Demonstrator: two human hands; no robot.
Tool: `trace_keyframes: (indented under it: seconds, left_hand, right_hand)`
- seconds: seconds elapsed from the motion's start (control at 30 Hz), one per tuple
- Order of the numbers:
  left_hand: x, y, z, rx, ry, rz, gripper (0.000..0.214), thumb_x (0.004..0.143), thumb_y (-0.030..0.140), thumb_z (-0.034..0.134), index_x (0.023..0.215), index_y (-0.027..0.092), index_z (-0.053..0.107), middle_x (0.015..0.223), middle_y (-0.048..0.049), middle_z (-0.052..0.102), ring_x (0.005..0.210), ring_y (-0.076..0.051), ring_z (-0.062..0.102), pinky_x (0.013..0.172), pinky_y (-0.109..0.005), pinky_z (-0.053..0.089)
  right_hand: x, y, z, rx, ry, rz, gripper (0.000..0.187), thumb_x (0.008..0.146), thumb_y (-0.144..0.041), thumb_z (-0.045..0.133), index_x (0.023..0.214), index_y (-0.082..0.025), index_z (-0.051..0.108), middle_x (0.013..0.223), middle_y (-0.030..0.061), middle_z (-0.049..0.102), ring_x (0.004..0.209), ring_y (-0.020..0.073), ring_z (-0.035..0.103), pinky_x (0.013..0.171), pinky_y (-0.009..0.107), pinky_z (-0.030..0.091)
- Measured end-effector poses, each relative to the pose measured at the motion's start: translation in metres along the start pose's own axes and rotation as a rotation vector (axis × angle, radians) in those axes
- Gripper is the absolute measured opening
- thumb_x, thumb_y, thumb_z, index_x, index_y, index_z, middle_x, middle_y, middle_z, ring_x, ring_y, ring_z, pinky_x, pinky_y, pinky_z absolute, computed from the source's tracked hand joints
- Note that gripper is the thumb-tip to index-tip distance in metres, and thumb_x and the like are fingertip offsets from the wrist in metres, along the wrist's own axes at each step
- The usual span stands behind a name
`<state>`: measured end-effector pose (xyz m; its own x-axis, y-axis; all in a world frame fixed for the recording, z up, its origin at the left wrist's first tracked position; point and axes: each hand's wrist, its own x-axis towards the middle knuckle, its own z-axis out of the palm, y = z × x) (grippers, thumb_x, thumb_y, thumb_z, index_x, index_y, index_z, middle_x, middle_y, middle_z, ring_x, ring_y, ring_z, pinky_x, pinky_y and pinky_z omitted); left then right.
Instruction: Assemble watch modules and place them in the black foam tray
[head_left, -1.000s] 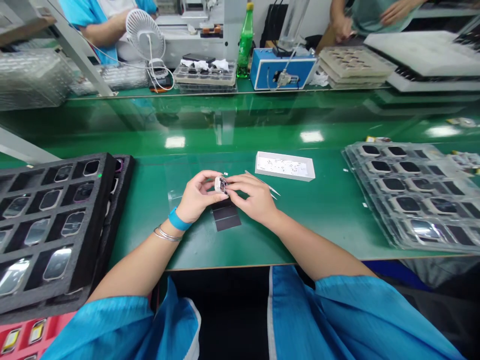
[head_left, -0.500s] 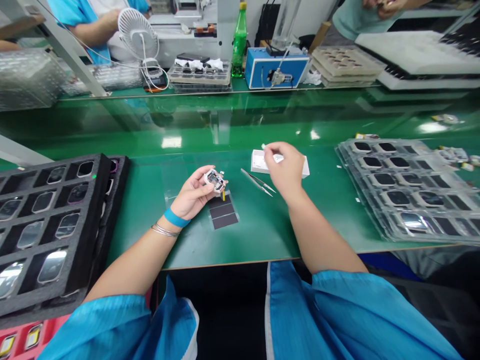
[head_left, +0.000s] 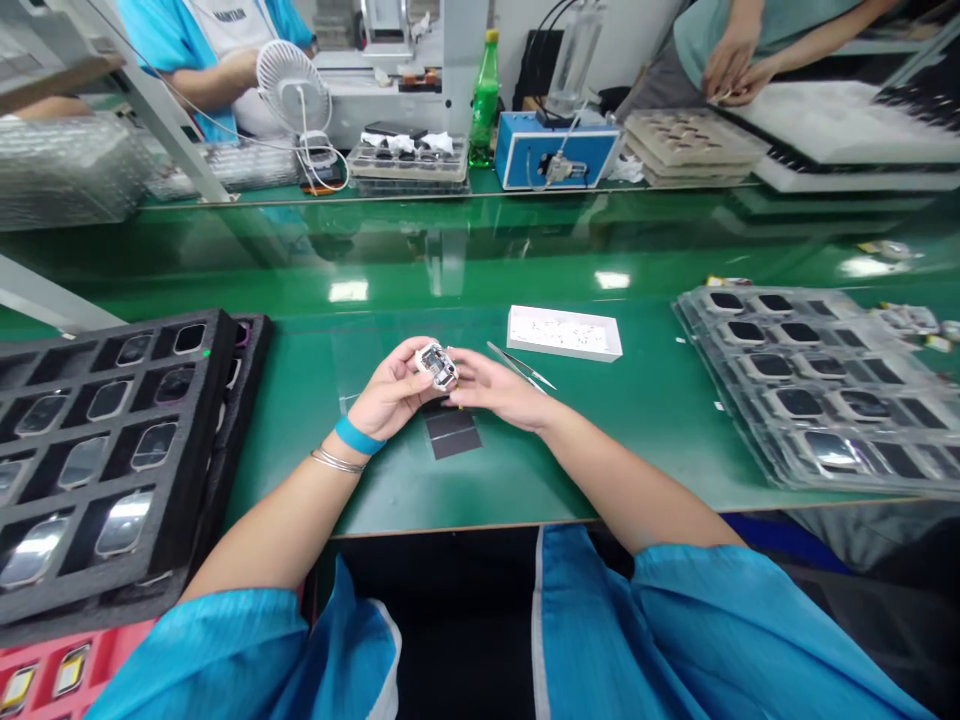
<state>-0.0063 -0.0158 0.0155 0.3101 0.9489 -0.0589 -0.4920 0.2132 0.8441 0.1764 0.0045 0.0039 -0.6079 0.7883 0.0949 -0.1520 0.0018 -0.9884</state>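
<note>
My left hand grips a small white watch case with its open inside facing up, held just above the green bench. My right hand sits beside it, fingertips pinched against the case's right edge; what they pinch is too small to make out. Under the hands lies a dark rectangular pad. A pair of tweezers rests just right of my right hand. Behind them is a shallow white tray of tiny parts.
A black foam tray of watch cases fills the left side. Clear plastic trays of watch screens lie at the right. Across the bench stand a small fan, a green bottle, a blue box, and other people's hands.
My right hand came back from the white tray to the watch case, fingertips pinched at its edge. My left hand kept holding the case in about the same place.
</note>
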Motion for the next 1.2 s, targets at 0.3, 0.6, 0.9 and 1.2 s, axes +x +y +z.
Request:
trace_keyframes:
  seconds: [0.3,0.6,0.9,1.2]
  left_hand:
    - [0.005,0.001,-0.011,0.068,0.05,0.018,0.048,0.063,0.029,0.085,0.104,0.023,0.059,0.095,-0.0007,0.068,0.084,-0.015,0.068,0.08,-0.031,0.058]
    - [0.003,-0.002,-0.005,0.073,-0.007,-0.108,0.047,0.065,0.024,0.083,0.107,0.023,0.062,0.096,-0.0017,0.07,0.083,-0.017,0.07,0.082,-0.034,0.06]
    - [0.003,-0.005,-0.003,-0.001,-0.105,-0.24,0.047,0.063,0.023,0.085,0.105,0.021,0.064,0.09,-0.0024,0.072,0.084,-0.02,0.073,0.075,-0.029,0.061]
    - [0.0,-0.001,-0.003,-0.016,-0.133,-0.301,0.045,0.069,0.018,0.08,0.11,0.018,0.061,0.096,-0.004,0.071,0.087,-0.02,0.072,0.078,-0.03,0.061]
  right_hand:
    - [0.0,-0.005,-0.019,0.126,0.166,0.164,0.039,0.065,-0.033,0.084,0.097,-0.019,0.066,0.07,-0.0023,0.068,0.061,0.0117,0.067,0.061,0.026,0.06]
    - [-0.004,-0.005,-0.004,-0.186,0.366,-0.226,0.046,0.072,-0.052,0.077,0.105,-0.022,0.067,0.096,0.0041,0.072,0.088,0.0173,0.069,0.084,0.034,0.059]
    - [-0.007,-0.005,-0.003,-0.3,0.338,-0.348,0.027,0.084,-0.04,0.07,0.105,-0.024,0.07,0.096,0.0029,0.072,0.088,0.0162,0.068,0.087,0.034,0.057]
    - [-0.011,-0.006,0.0,-0.488,0.361,-0.408,0.022,0.089,-0.029,0.064,0.11,-0.025,0.069,0.095,0.0031,0.069,0.086,0.0161,0.066,0.084,0.034,0.057]
